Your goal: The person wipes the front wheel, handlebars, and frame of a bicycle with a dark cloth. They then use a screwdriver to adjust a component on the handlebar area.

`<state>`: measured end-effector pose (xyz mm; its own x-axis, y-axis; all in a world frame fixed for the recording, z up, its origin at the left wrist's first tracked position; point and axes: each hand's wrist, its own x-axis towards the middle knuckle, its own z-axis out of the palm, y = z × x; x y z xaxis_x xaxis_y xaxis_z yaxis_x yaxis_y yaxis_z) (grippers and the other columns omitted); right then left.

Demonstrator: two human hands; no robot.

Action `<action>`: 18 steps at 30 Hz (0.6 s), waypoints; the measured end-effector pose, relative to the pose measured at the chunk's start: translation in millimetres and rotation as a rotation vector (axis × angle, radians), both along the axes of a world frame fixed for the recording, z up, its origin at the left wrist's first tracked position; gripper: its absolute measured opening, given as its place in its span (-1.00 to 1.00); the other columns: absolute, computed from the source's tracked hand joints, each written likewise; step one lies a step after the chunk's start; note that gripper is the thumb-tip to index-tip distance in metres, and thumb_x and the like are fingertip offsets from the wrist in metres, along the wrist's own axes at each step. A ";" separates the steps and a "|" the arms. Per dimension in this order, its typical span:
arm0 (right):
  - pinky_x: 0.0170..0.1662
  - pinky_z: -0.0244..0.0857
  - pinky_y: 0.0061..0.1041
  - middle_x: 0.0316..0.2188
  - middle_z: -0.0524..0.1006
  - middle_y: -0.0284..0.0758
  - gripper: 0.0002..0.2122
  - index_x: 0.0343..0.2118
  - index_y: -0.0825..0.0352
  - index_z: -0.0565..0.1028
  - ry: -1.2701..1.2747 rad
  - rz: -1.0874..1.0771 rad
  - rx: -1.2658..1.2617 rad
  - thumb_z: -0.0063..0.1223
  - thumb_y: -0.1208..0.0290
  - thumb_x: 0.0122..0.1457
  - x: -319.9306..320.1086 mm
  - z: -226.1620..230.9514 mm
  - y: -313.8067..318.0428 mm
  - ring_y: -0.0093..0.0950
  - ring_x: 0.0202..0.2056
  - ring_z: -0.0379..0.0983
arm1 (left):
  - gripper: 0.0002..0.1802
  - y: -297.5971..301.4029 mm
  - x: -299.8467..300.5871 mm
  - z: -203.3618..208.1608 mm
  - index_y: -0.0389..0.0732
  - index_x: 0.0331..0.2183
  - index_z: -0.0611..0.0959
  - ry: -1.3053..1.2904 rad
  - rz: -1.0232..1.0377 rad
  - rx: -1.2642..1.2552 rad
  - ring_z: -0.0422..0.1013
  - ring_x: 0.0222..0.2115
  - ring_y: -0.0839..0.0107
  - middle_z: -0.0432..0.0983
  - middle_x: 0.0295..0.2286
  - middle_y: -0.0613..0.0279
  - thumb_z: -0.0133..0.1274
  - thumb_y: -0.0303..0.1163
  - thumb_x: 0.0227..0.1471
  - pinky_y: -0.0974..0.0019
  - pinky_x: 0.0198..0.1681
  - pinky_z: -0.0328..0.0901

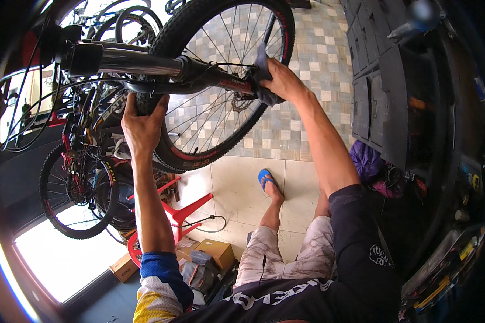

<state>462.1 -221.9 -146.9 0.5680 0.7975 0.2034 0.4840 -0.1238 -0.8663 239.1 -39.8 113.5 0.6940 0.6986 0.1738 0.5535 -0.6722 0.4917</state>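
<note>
A bicycle's front wheel [170, 153], with a black knobby tire, is held up in front of me at an angle. Its suspension fork [137, 62] comes in from the upper left and reaches the hub. My left hand [141, 126] is closed around the tire just below the fork's arch, thumb on one side and fingers on the other. With my right hand [286, 82] I press a dark grey cloth [263, 62] against the lower end of the fork at the axle, so the hub is partly covered. A brake rotor [240, 102] shows beside it.
Several other bicycles [78, 177] crowd the left side. A red plastic stool [180, 212] lies below the wheel, near cardboard boxes [215, 253]. Dark cabinets [380, 107] line the right, with a purple bag [365, 160] at their foot. Cables hang at the upper left.
</note>
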 end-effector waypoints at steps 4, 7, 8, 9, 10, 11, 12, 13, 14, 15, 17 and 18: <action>-0.06 0.42 -0.07 -0.24 0.63 0.04 -0.59 0.04 0.29 0.43 0.052 -0.031 -0.075 0.27 0.42 0.12 4.2 -5.3 -9.7 0.07 -0.12 0.55 | -0.51 -7.7 6.2 4.5 -0.30 -0.15 0.67 -0.037 0.008 0.023 0.61 -0.39 0.41 0.72 -0.39 0.12 0.38 -0.19 -0.05 0.30 -0.21 0.43; -0.07 0.43 -0.14 -0.23 0.64 0.00 -0.76 -0.05 0.28 0.56 0.123 -0.179 -0.063 0.16 0.41 0.22 7.4 -3.4 -23.7 0.03 -0.11 0.55 | -0.47 -14.1 8.8 10.4 -0.29 -0.12 0.66 0.006 0.044 0.027 0.63 -0.36 0.35 0.71 -0.38 0.07 0.39 -0.18 -0.08 0.26 -0.22 0.43; -0.06 0.44 -0.16 -0.22 0.64 -0.02 -0.78 -0.08 0.28 0.59 0.127 -0.251 -0.010 0.14 0.40 0.23 10.2 2.1 -28.6 0.00 -0.10 0.56 | -0.47 -14.5 8.4 10.3 -0.29 -0.12 0.66 0.006 0.051 0.032 0.63 -0.36 0.31 0.71 -0.38 0.05 0.39 -0.18 -0.08 0.24 -0.22 0.43; -0.08 0.45 -0.26 -0.23 0.67 -0.09 -0.78 -0.10 0.29 0.62 0.213 -0.349 0.065 0.18 0.36 0.24 7.4 7.0 -32.8 -0.10 -0.14 0.61 | -0.46 -14.2 8.0 9.2 -0.29 -0.12 0.66 0.006 0.056 0.036 0.63 -0.35 0.27 0.70 -0.38 0.03 0.39 -0.17 -0.09 0.22 -0.22 0.44; -0.11 0.46 -0.35 -0.24 0.70 -0.16 -0.77 -0.11 0.30 0.64 0.293 -0.450 0.154 0.22 0.31 0.24 5.9 12.3 -37.4 -0.20 -0.18 0.66 | -0.46 -13.0 7.8 7.7 -0.29 -0.13 0.65 0.005 0.060 0.041 0.63 -0.35 0.22 0.70 -0.38 0.01 0.40 -0.16 -0.09 0.20 -0.22 0.44; -0.15 0.45 -0.42 -0.28 0.70 -0.22 -0.76 -0.13 0.29 0.65 0.353 -0.430 0.209 0.25 0.27 0.24 -1.8 28.3 -37.5 -0.34 -0.24 0.65 | -0.46 -10.8 3.5 6.9 -0.29 -0.16 0.65 -0.014 0.031 0.078 0.63 -0.34 0.10 0.68 -0.39 -0.04 0.38 -0.11 -0.09 0.14 -0.22 0.43; -0.20 0.44 -0.49 -0.31 0.71 -0.28 -0.75 -0.14 0.29 0.67 0.408 -0.420 0.258 0.27 0.23 0.25 -12.4 45.7 -38.0 -0.48 -0.30 0.64 | -0.45 -11.0 3.2 7.8 -0.30 -0.13 0.65 0.021 0.053 0.059 0.63 -0.32 0.14 0.69 -0.35 -0.02 0.39 -0.12 -0.08 0.16 -0.18 0.43; -0.23 0.42 -0.53 -0.34 0.70 -0.32 -0.73 -0.16 0.29 0.68 0.473 -0.387 0.294 0.29 0.20 0.24 -26.0 63.8 -33.2 -0.58 -0.33 0.58 | -0.43 -14.2 3.5 11.6 -0.31 -0.11 0.66 0.056 0.077 0.045 0.64 -0.29 0.18 0.70 -0.31 -0.01 0.39 -0.12 -0.07 0.19 -0.15 0.44; -0.27 0.41 -0.57 -0.37 0.69 -0.37 -0.72 -0.17 0.29 0.69 0.534 -0.356 0.331 0.31 0.16 0.23 -38.4 82.2 -27.5 -0.69 -0.37 0.53 | -0.41 -17.8 5.6 15.4 -0.33 -0.08 0.67 0.088 0.098 0.030 0.64 -0.26 0.22 0.71 -0.27 0.01 0.39 -0.12 -0.06 0.21 -0.12 0.44; -0.30 0.39 -0.60 -0.41 0.68 -0.41 -0.73 -0.19 0.30 0.69 0.456 -0.330 0.275 0.31 0.17 0.24 -45.9 100.5 -25.1 -0.74 -0.39 0.47 | -0.40 -21.2 9.0 18.9 -0.32 -0.08 0.67 0.114 0.105 0.046 0.64 -0.23 0.15 0.71 -0.26 -0.04 0.38 -0.09 -0.06 0.18 -0.11 0.44; -0.28 0.41 -0.54 -0.38 0.68 -0.36 -0.72 -0.17 0.32 0.67 0.446 -0.346 0.560 0.28 0.18 0.26 -55.9 130.8 -12.2 -0.66 -0.39 0.51 | -0.39 -20.6 9.6 20.4 -0.28 -0.09 0.67 0.130 0.115 0.052 0.63 -0.23 0.07 0.69 -0.27 -0.08 0.37 -0.03 -0.07 0.13 -0.12 0.44; -0.27 0.42 -0.53 -0.36 0.69 -0.35 -0.71 -0.16 0.33 0.67 0.410 -0.390 0.597 0.27 0.18 0.27 -57.0 145.1 -11.2 -0.63 -0.38 0.53 | -0.39 -20.3 8.0 19.5 -0.27 -0.10 0.66 0.144 0.136 0.073 0.63 -0.23 0.05 0.69 -0.28 -0.09 0.37 -0.01 -0.08 0.12 -0.13 0.44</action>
